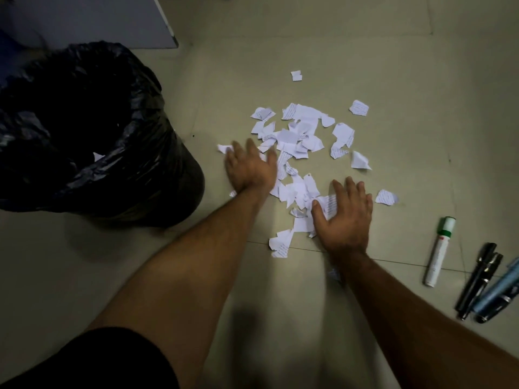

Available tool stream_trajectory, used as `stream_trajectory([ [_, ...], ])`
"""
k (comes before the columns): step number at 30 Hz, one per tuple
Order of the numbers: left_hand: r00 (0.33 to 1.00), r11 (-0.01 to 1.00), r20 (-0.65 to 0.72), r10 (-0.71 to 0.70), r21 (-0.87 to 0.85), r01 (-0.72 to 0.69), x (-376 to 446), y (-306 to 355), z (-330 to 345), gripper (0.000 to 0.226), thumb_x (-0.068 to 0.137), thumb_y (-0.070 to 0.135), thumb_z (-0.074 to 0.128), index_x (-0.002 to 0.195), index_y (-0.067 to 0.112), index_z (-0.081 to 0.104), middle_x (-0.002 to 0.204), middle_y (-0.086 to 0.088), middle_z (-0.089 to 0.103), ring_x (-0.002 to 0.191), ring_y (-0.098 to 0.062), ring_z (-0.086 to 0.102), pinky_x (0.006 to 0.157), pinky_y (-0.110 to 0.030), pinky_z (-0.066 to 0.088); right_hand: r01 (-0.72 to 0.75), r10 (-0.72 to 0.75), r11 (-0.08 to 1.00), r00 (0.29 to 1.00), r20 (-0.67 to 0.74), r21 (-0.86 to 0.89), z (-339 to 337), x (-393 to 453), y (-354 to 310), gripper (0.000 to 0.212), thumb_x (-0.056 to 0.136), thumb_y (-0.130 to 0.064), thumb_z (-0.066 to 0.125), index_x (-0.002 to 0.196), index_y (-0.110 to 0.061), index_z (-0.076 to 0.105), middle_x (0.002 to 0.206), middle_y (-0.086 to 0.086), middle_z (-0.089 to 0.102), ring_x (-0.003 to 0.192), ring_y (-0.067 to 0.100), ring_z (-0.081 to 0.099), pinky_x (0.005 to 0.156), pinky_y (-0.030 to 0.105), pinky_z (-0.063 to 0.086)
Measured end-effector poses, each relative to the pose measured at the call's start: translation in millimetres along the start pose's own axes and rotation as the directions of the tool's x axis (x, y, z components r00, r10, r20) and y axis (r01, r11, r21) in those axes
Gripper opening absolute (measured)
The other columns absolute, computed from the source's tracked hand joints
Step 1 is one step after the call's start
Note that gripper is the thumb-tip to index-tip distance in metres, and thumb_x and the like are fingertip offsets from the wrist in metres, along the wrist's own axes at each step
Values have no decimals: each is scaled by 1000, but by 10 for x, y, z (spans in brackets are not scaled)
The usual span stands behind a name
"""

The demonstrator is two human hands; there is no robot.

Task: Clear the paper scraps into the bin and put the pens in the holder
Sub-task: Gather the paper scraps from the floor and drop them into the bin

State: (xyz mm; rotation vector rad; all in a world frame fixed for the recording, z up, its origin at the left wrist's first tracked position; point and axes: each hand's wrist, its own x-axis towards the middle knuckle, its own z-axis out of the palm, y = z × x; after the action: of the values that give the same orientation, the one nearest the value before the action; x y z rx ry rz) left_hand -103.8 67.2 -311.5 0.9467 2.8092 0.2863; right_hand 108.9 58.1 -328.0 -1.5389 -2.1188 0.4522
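Note:
Several torn white paper scraps [302, 136] lie scattered on the tiled floor. My left hand [250, 167] lies flat on the left edge of the pile, fingers straight. My right hand [344, 214] rests flat on the near scraps, fingers spread. A bin [134, 169] lined with a black bag stands to the left, with one scrap inside. At the right edge lie a white marker with a green band [439, 249], two black pens [477, 279] and a blue pen [502, 290]. No pen holder is in view.
A pale panel or furniture base [134, 21] stands at the top left behind the bin. Single scraps [296, 75] lie apart from the pile toward the far side. My knee in dark shorts [84, 360] fills the bottom left.

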Motion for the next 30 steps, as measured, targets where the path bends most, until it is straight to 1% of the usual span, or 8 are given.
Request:
stream_trajectory([
  [7,892,876,-146,429,-173,-450,-616,271,60,62,94,49,38,143,12,44,145,-18,48,129,-34,50,104,-42,42,22,-22,990,1000,-1,142,-143,51,106,63,83,-45,54,135,-10,53,142,14,52,140,36,38,116,51,28],
  [10,874,909,-298,384,-45,-415,-293,347,126,63,91,53,44,139,14,52,144,-19,49,126,-36,52,102,-45,42,5,-11,983,999,-36,-183,-199,227,268,66,91,-50,48,146,-14,41,150,12,44,144,34,31,118,53,22],
  [15,981,984,73,179,7,-180,366,627,57,82,82,79,31,148,30,34,160,-12,22,146,-38,21,116,-55,14,-80,95,936,995,29,-342,-148,354,253,84,89,-73,34,155,-22,22,160,12,27,149,35,19,116,62,10],
  [17,964,968,106,242,45,-248,346,722,86,81,81,81,28,145,32,40,159,-11,26,146,-37,21,117,-53,14,-114,141,933,988,55,-342,-154,362,269,89,86,-78,32,156,-24,19,162,13,22,150,36,15,115,64,9],
  [19,898,896,73,434,68,-439,113,747,149,77,83,77,28,140,30,48,154,-11,37,142,-36,31,114,-50,23,-110,150,925,985,83,-364,-169,345,255,91,84,-80,33,156,-26,20,162,14,23,150,36,15,115,66,10],
  [23,661,668,-99,744,127,-733,-2,702,187,57,90,59,38,127,21,60,128,-11,61,112,-33,59,92,-43,43,-96,156,917,980,127,-387,-172,391,210,90,83,-81,33,156,-29,19,162,15,22,149,38,15,114,67,9],
  [26,751,783,-227,620,121,-610,383,928,134,47,90,50,45,117,15,61,111,-11,62,94,-33,60,79,-40,44,-100,163,916,978,133,-389,-205,391,188,92,82,-82,33,156,-29,20,162,15,22,150,38,15,115,66,9],
  [30,875,880,-101,473,94,-465,888,1344,110,61,89,53,39,136,16,49,142,-19,46,124,-38,49,97,-47,40,-112,177,919,974,141,-378,-223,416,181,96,80,-85,32,156,-28,18,162,14,21,150,38,14,116,65,8],
])
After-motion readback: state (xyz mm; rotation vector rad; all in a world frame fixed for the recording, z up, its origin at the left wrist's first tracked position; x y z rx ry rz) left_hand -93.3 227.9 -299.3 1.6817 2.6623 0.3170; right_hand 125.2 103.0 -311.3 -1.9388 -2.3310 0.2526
